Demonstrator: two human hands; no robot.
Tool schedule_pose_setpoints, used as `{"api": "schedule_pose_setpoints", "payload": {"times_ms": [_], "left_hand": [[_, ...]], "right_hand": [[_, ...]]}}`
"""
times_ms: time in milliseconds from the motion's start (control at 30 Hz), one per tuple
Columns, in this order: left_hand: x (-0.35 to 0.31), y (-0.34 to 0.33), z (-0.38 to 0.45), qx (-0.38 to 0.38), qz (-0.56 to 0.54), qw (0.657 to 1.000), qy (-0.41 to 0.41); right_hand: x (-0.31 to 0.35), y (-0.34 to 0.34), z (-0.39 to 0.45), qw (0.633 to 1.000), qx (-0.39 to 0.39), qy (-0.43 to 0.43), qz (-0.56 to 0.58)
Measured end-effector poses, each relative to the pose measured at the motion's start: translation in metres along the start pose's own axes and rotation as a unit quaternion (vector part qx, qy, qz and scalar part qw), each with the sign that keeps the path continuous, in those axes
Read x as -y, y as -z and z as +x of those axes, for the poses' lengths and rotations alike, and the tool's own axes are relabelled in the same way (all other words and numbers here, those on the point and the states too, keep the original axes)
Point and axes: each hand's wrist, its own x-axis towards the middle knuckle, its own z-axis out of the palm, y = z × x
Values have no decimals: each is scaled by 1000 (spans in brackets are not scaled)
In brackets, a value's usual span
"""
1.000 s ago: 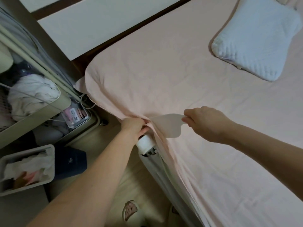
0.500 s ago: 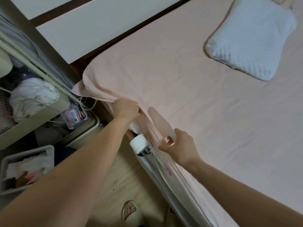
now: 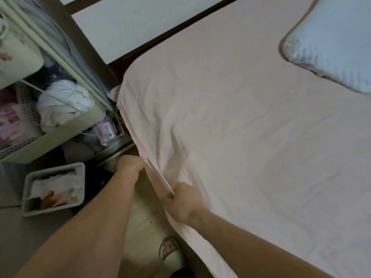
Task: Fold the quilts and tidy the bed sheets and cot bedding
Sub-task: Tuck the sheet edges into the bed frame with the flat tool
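Note:
A pale pink bed sheet [image 3: 241,121] covers the mattress and hangs over its near-left corner. My left hand [image 3: 130,164] is at the sheet's edge below the corner, its fingers hidden behind the cloth. My right hand [image 3: 180,201] grips the sheet's hem together with a thin pale flat piece [image 3: 160,178] that runs along the mattress side. A white quilted pillow [image 3: 331,41] lies on the sheet at the far right.
A cream trolley [image 3: 60,129] with white cloth and packets stands left of the bed. A grey tray [image 3: 54,187] of tissues sits on the floor below it. A slipper [image 3: 170,251] lies on the floor by the bed. A white wall panel [image 3: 130,23] is beyond the bed.
The sheet has been pulled down over the corner, hiding the white rail end cap. Both hands have dropped lower along the mattress side, and the lifted flap now lies flat against the edge.

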Motion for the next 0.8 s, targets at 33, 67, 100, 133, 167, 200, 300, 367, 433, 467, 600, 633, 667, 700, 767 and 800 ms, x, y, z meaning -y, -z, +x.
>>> {"api": "schedule_pose_setpoints", "payload": {"times_ms": [33, 67, 100, 133, 167, 200, 300, 367, 433, 467, 600, 633, 667, 700, 767, 800], "left_hand": [[5, -2, 4, -12, 0, 1000, -3], [9, -4, 3, -6, -13, 1000, 4], [12, -7, 0, 18, -35, 999, 17], [16, -12, -5, 53, -61, 996, 40], [19, -17, -10, 84, -85, 991, 57], [20, -24, -16, 107, -93, 988, 67], [23, -43, -18, 141, -97, 983, 73], [18, -56, -16, 153, -125, 978, 74], [4, -64, -6, 149, -169, 972, 63], [-4, -66, 2, 145, -184, 971, 52], [-32, -69, 48, 131, -210, 969, 23], [-37, -68, 62, 125, -209, 970, 23], [-39, -68, 71, 117, -212, 970, 25], [-45, -67, 83, 110, -215, 970, 27], [-65, -67, 110, 99, -229, 968, 34], [-75, -67, 124, 99, -244, 964, 35]], "right_hand": [[0, 5, 2, 1000, -19, 6, 18], [0, 9, 3, 999, -42, 21, 26], [-1, 16, 5, 996, -74, 44, 23], [-1, 22, 7, 992, -106, 67, 14], [-1, 29, 10, 988, -132, 85, 9], [-1, 36, 13, 984, -146, 96, 11], [1, 51, 32, 981, -155, 117, 18], [-1, 57, 45, 974, -181, 138, -21], [2, 58, 61, 964, -202, 150, -83], [6, 58, 69, 960, -209, 156, -97], [28, 57, 111, 952, -245, 163, -80], [34, 56, 124, 953, -249, 155, -75], [38, 57, 131, 954, -250, 149, -72], [43, 57, 141, 956, -248, 143, -71], [55, 60, 167, 954, -256, 138, -79], [60, 62, 179, 950, -264, 137, -89]]}}
